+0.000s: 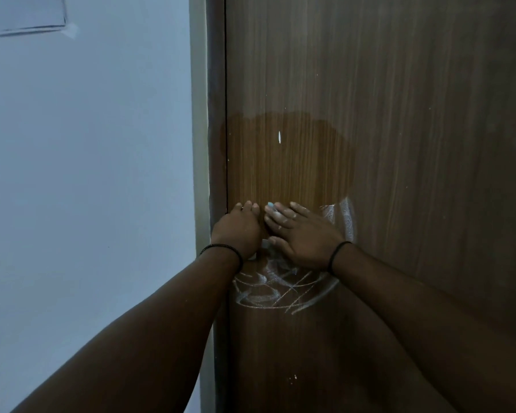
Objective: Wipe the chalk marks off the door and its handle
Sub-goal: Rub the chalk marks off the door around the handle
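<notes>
We can read no text, label, brand, number or sign anywhere here. The chalk marks (280,289) on the door (399,144) are only loose scribbles and curved strokes; we make out no letter or digit among them. A sheet (21,13) on the wall (87,144) at the upper left shows us only its outlined edge, with nothing legible on it.
</notes>
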A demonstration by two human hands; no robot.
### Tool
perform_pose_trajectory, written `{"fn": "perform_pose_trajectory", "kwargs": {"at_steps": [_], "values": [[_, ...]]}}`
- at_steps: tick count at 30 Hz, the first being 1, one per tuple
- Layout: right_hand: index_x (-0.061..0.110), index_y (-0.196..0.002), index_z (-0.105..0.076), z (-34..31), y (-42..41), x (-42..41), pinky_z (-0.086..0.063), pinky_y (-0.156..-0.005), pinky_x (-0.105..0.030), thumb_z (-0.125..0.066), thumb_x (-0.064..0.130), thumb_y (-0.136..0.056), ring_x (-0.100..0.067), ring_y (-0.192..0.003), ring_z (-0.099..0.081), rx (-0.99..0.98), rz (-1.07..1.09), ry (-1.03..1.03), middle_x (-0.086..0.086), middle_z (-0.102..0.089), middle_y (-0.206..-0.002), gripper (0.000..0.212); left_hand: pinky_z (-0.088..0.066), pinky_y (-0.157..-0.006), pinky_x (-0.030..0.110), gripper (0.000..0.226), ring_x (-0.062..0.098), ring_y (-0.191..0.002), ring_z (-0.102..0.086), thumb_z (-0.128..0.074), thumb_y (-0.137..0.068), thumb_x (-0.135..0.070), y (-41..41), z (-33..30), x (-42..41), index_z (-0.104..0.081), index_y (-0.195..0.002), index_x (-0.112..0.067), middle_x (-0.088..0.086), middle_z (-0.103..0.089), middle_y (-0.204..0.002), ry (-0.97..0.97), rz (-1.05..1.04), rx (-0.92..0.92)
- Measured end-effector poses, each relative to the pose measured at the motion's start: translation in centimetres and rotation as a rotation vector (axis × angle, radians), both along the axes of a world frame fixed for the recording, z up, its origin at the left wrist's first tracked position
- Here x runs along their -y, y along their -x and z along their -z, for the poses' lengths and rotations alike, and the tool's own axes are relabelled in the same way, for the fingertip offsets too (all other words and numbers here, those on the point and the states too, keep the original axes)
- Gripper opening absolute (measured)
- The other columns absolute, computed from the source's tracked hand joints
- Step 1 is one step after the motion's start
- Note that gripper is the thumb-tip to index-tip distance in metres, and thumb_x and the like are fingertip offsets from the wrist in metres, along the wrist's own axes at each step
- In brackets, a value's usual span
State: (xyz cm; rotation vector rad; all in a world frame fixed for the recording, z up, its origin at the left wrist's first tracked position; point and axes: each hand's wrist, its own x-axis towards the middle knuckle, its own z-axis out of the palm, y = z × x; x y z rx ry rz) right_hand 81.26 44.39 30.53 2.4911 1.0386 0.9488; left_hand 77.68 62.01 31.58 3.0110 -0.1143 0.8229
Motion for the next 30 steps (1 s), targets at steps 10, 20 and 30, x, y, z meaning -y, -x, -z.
{"fn": "perform_pose_trajectory", "kwargs": {"at_steps": [10, 20, 30], "values": [[0.017, -0.155, 0.004, 1.2, 0.0, 4.6, -0.001, -0.124, -0.039, 0.001, 0.063, -0.096, -0.016, -0.15, 0.014, 0.069, 0.149, -0.126, -0.002, 0.013, -0.163, 0.075, -0.033, -0.115, 0.048, 0.053, 0.029, -0.15, -0.017, -0.03, -0.104, -0.016, -0.1, 0.4, 0.4, -0.017, -0.155, -0.013, 0.009, -0.017, -0.163, 0.046, -0.004, 0.019], [0.014, -0.156, 0.002, 0.9, 0.3, 7.8, -0.001, -0.124, -0.039, -0.005, 0.061, -0.097, -0.018, -0.151, 0.01, 0.085, 0.265, -0.296, -0.005, 0.009, -0.164, 0.076, -0.032, -0.116, 0.048, 0.054, 0.03, -0.15, -0.017, -0.033, -0.103, -0.017, 0.0, 0.3, 0.7, -0.017, -0.155, -0.012, 0.01, -0.016, -0.163, 0.058, -0.015, -0.012], [0.018, -0.156, 0.005, 3.4, 0.9, 9.0, 0.003, -0.124, -0.038, 0.0, 0.061, -0.096, -0.017, -0.15, 0.013, 0.044, 0.254, -0.323, -0.003, 0.011, -0.163, 0.074, -0.03, -0.117, 0.048, 0.054, 0.029, -0.151, -0.013, -0.03, -0.104, -0.018, 0.3, 0.8, 0.8, -0.014, -0.155, -0.011, 0.01, -0.014, -0.164, 0.082, -0.013, 0.003]]}}
